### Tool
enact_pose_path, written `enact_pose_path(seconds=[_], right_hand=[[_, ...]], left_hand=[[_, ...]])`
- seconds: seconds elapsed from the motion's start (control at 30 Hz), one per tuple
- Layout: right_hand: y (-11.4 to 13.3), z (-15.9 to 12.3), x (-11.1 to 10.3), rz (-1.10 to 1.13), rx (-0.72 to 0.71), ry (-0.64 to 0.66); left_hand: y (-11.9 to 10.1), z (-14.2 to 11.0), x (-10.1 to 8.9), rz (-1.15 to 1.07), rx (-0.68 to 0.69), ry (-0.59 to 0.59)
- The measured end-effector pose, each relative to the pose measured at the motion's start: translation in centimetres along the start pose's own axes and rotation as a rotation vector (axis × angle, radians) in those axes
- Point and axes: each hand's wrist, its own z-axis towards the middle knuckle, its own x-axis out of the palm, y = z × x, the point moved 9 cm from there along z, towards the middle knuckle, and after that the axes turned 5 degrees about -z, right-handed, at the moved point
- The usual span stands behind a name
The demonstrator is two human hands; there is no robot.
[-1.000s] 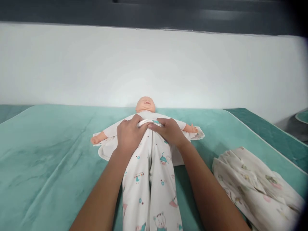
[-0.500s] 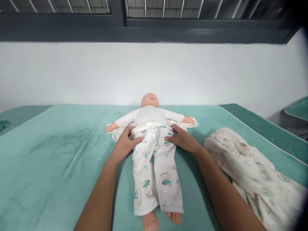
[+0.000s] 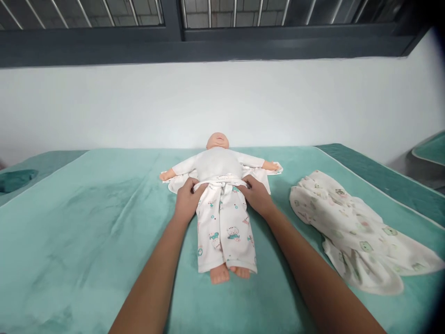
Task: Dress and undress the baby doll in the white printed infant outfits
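A baby doll [image 3: 219,160] lies on its back, head away from me and arms spread wide. It wears a white top and printed white pants [image 3: 227,227], with its bare feet showing below the cuffs. My left hand [image 3: 187,198] pinches the pants at the left side of the waist, thumb on the front. At the right side of the waist my right hand [image 3: 257,195] grips the pants the same way; some of its fingertips are hidden by the cloth. A printed white garment [image 3: 260,177] lies spread under the doll's arms and back.
A crumpled printed cloth [image 3: 351,222] lies to the right on the green padded mat [image 3: 104,260]. Behind the doll rises a white wall [image 3: 222,102], below a dark window frame [image 3: 222,48]. A dark green item [image 3: 17,180] sits at the far left.
The view has tilted up and drawn back, bringing the doll's feet into sight. My hands moved apart from the middle of the waistband to its two sides, and now pinch there.
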Motion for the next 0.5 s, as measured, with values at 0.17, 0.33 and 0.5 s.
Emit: enact_pose_path(seconds=[0.17, 0.33, 0.5], right_hand=[[0.1, -1.7, 0.4, 0.107, -0.052, 0.296], [1.0, -3.1, -0.4, -0.076, -0.063, 0.116], [2.8, -4.5, -0.8, -0.074, -0.107, -0.195]], left_hand=[[0.6, -1.8, 0.9, -0.246, -0.022, 0.272], [-0.6, -3.5, -0.8, 0.104, 0.126, 0.038], [-1.6, -4.3, -1.6, 0.232, 0.22, -0.153]])
